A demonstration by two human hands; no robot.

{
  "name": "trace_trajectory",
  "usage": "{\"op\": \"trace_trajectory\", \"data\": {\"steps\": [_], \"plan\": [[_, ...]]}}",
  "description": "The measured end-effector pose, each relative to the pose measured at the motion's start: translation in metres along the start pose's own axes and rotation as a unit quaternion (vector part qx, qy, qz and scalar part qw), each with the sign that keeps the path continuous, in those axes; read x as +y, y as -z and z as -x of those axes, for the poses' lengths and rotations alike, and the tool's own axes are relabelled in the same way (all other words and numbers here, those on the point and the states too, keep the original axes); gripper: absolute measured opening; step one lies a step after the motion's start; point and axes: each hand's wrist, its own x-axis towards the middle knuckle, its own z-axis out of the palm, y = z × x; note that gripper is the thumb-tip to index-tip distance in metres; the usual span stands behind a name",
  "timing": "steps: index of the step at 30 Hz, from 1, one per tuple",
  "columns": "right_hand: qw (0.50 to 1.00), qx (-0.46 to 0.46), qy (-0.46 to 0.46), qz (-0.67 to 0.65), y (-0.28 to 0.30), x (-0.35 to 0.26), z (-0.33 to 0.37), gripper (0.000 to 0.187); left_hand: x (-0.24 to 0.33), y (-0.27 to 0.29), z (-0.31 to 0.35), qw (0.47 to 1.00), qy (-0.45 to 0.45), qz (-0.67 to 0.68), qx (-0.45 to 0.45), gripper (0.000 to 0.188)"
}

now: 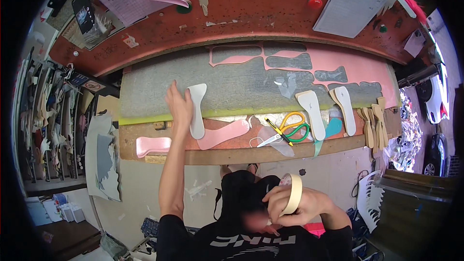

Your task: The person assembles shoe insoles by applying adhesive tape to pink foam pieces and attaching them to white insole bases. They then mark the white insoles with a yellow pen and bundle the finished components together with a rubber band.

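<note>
1. Busy bench: a scuffed red panel runs along the back, with a worn grey mat in front and a cut-up pink sheet on its right side.
2. The white piece lies at the mat's front edge, its narrower end over the wooden ledge, just left of a loose pink piece.
3. Left hand is right beside it, fingers loosely spread, thumb at its edge — can't tell if it's pressing.
4. Right hand is up near the chest, fingers curled with a roll of tape. Can't make out what the fingertips pinch.
5. My read: it's a positioning-and-taping step — piece being lined up, tape kept ready.
6. Next move, I'd say, calls for a steady left hand and a free tape end, keeping clear of the scissors further right.
</note>
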Motion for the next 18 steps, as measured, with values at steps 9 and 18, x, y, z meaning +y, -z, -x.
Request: {"op": "trace_trajectory", "data": {"steps": [9, 18], "plan": [[0.995, 0.063, -0.079, 0.015, 0.004, 0.021, 0.005, 0.010, 0.070, 0.014, 0.118, 0.918, -0.250, -0.051, -0.303, 0.062], [0.989, 0.125, -0.075, -0.032, 0.014, 0.025, 0.026, 0.008, 0.095, 0.041, 0.109, 0.946, -0.177, 0.076, -0.262, 0.059]]}}
